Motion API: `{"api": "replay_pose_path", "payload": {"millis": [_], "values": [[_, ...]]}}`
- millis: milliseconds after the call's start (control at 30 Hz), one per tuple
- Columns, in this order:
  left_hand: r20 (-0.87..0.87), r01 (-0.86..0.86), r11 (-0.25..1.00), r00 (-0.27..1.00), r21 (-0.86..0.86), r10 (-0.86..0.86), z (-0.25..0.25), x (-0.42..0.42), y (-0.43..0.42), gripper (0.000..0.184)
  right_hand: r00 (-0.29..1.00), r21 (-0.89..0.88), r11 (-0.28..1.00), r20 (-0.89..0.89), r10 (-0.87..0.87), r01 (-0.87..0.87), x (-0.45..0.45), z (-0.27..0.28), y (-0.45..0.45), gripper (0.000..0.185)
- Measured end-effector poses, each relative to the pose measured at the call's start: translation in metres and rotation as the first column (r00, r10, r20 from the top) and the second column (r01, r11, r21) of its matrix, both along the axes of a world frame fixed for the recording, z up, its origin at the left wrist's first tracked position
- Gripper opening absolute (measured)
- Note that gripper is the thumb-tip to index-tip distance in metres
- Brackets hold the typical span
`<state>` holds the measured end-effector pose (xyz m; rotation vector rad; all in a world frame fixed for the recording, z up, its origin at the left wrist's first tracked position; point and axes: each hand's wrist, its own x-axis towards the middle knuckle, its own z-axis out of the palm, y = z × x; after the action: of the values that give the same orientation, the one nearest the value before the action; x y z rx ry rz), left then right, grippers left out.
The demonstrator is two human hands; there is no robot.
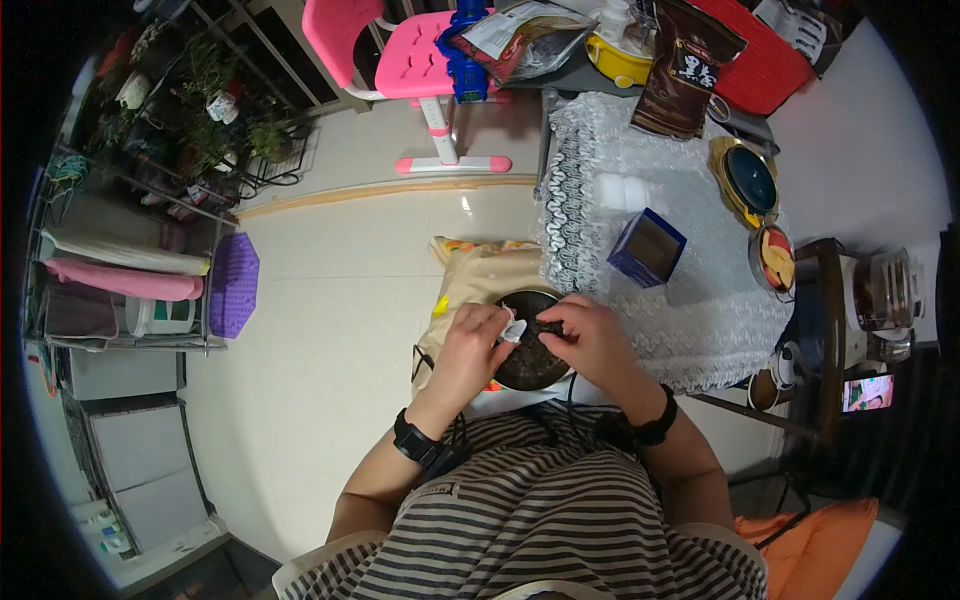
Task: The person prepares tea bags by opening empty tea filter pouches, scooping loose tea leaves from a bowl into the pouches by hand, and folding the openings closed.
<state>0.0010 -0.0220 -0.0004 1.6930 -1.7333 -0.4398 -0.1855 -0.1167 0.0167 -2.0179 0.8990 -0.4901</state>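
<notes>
A dark round bowl (532, 378) sits in front of my body, with dark contents I cannot make out. Over its left rim, my left hand (466, 350) is closed, pinching a small crumpled white piece (514, 330), perhaps paper or tissue. My right hand (600, 342) is above the right side of the bowl, its thumb and fingers pinched on a small dark piece (549, 326) too small to name. Beneath the bowl lies a beige printed cloth or bag (482, 264).
To the right, a table with a white lace cloth (690, 340) bears an open blue box (648, 250), a folded white tissue stack (620, 193), a brown food bag (690, 70) and a bowl of fruit pieces (775, 258). A pink chair (420, 60) stands ahead; a rack (130, 270) is left.
</notes>
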Motion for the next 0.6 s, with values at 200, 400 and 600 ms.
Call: {"api": "replay_pose_path", "payload": {"millis": [200,400,600], "values": [[0.050,0.078,0.994,0.995,0.070,-0.082,-0.003,-0.008,-0.006,0.042,0.999,-0.070,0.996,0.001,0.049,-0.049,0.003,0.008,0.007,0.022],[0.103,0.099,0.988,0.988,0.123,-0.112,-0.004,-0.013,-0.009,0.041,0.995,-0.209,0.976,-0.083,0.048,-0.065,0.008,-0.002,0.009,0.026],[0.079,0.104,0.988,0.990,0.115,-0.114,-0.008,-0.015,-0.008,0.040,0.993,-0.107,0.993,-0.108,0.037,-0.048,0.007,0.000,0.009,0.028]]}}
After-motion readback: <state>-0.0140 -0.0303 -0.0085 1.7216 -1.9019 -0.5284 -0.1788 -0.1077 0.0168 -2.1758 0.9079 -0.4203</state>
